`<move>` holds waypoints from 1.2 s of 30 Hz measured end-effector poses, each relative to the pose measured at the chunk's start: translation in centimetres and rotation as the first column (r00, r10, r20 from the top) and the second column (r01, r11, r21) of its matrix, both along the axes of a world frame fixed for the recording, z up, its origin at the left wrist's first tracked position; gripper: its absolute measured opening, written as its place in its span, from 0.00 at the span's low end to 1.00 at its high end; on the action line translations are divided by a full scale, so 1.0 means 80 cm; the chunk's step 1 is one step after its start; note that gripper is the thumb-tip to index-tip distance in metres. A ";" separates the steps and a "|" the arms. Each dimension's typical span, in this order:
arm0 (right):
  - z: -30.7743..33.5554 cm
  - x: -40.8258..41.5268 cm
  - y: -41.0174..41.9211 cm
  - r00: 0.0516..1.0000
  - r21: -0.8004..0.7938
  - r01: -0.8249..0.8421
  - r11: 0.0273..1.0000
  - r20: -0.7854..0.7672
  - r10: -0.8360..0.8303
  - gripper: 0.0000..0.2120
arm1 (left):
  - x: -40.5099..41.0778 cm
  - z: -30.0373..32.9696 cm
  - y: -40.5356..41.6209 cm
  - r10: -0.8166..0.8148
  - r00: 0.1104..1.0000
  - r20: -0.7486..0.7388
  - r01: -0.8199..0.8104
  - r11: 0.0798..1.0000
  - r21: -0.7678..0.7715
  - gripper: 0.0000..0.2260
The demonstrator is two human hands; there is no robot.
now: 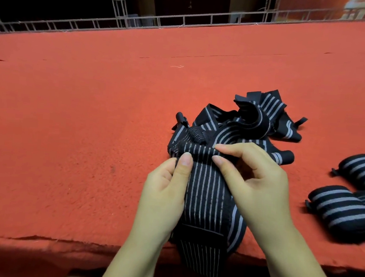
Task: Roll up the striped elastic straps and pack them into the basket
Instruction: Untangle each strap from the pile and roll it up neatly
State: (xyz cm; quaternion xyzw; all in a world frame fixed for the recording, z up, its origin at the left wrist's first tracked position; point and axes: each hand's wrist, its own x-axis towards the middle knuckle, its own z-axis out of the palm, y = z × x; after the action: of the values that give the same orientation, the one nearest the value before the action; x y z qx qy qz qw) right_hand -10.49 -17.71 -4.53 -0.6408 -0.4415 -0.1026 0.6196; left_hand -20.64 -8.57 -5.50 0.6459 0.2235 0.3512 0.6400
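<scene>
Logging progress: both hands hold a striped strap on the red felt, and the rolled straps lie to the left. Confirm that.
One slip: in the head view the rolled straps lie to the right. Both the left hand and right hand do hold the striped strap on the red felt.

One view only — a wide-angle camera on the person's head, tilted forward and down over the near edge of the red-covered bench [90, 131]. It sits close: both forearms enter from the bottom of the frame, and the left hand [164, 191] and right hand [254, 183] fill the lower middle. Beyond the bench's far edge a metal lattice frame [121, 22] crosses the top of the frame — its lines bowed by the lens.
</scene>
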 end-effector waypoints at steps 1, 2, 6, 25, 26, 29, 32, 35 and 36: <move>-0.001 0.000 0.000 0.999 0.004 -0.009 1.000 0.037 0.009 0.07 | 0.000 0.002 -0.001 0.004 1.000 -0.002 -0.004 1.000 -0.002 0.21; -0.002 0.001 -0.001 0.998 0.003 -0.021 1.000 0.066 0.020 0.07 | 0.000 0.003 -0.001 0.005 1.000 0.003 -0.005 1.000 -0.009 0.22; -0.006 0.000 -0.006 0.989 -0.029 -0.113 0.993 0.096 0.116 0.07 | -0.002 0.006 -0.001 0.026 1.000 0.006 -0.026 0.999 -0.019 0.28; 0.015 -0.012 -0.022 0.787 0.063 -0.397 0.916 -0.490 0.375 0.04 | -0.031 0.005 -0.022 -0.072 0.982 0.173 0.087 0.993 -0.083 0.13; 0.013 -0.013 -0.019 0.815 0.060 -0.372 0.926 -0.457 0.357 0.04 | -0.030 0.002 -0.024 -0.054 0.984 0.171 0.068 0.995 -0.077 0.13; 0.009 -0.015 -0.015 0.911 0.018 -0.273 0.962 -0.316 0.265 0.05 | -0.031 -0.002 -0.028 -0.001 0.986 0.167 0.009 0.999 -0.048 0.14; 0.010 -0.022 -0.014 0.957 0.013 -0.205 0.979 -0.209 0.203 0.08 | -0.032 0.000 -0.028 0.054 0.985 0.165 -0.047 0.998 -0.045 0.13; 0.006 -0.033 -0.016 0.985 0.018 -0.145 0.989 -0.089 0.146 0.09 | -0.035 0.000 -0.030 0.105 0.982 0.159 -0.098 0.994 -0.052 0.16; 0.002 -0.036 -0.018 0.989 0.023 -0.139 0.990 -0.054 0.140 0.09 | -0.038 0.000 -0.032 0.125 0.981 0.147 -0.118 0.991 -0.056 0.17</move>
State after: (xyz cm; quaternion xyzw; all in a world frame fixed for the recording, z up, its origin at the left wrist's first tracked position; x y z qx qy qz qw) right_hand -13.39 -19.14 -4.39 -0.6050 -0.4669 -0.0451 0.6433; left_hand -23.66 -11.16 -5.54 0.5876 0.2216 0.4320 0.6473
